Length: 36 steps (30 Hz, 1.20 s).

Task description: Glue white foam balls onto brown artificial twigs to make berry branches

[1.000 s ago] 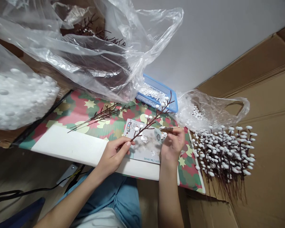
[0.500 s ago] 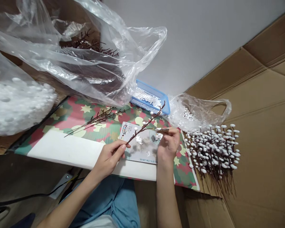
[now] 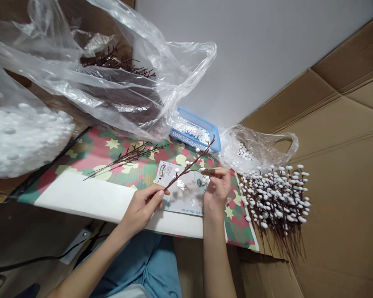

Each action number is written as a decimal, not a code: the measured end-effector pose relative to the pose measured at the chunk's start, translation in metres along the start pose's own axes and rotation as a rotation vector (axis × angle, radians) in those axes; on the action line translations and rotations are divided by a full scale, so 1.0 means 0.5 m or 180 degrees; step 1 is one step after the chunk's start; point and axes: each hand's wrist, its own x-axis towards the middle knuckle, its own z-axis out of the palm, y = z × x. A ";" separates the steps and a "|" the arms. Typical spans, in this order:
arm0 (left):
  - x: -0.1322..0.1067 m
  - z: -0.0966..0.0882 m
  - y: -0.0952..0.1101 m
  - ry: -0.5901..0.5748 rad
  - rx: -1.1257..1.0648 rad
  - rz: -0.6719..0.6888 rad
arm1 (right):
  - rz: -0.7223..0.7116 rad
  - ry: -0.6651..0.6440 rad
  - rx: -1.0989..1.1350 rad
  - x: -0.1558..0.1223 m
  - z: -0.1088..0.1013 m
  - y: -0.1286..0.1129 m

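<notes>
1. The thin brown artificial twig [image 3: 186, 165], dotted with white foam balls, is held up above the printed card, slanting from lower left to upper right; its lower end is gripped by the left hand [image 3: 141, 209].
2. The left hand's fingers [image 3: 157, 194] are closed around the stem, with the thumb pressed against it; the grip is a firm, near-shut pinch.
3. A short brown stick [image 3: 207, 171] is pinched between the thumb and forefinger of the right hand [image 3: 217, 192]; the other fingers are curled in, and the stick's tip is held just beside the twig; its exact kind cannot be told.
4. The printed card [image 3: 177, 171] is laid under both hands, on a patterned star mat [image 3: 236, 225]; white smears [image 3: 180, 185] are seen on it.
5. A bare twig [image 3: 127, 159] is lying on the mat, left of the card.
6. A blue plastic basket [image 3: 199, 124] of white foam balls is placed at the mat's far edge; a transparent bag of foam balls [image 3: 257, 149] is set beside it.
7. A heap of finished foam-ball twigs [image 3: 275, 203] is laid on flattened cardboard [image 3: 345, 178], right of the mat.
8. Large plastic bags [image 3: 112, 99] are piled at the upper left; dark twigs [image 3: 118, 64] and many foam balls [image 3: 18, 140] are seen through them.
</notes>
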 end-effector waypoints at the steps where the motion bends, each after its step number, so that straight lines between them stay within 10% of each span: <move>1: 0.000 0.000 0.000 -0.0002 0.0009 -0.0002 | 0.0008 -0.0012 0.0006 0.000 0.000 -0.001; 36: -0.001 0.000 0.000 0.0047 0.0000 0.0073 | -0.0053 0.0120 0.0118 0.014 -0.014 0.001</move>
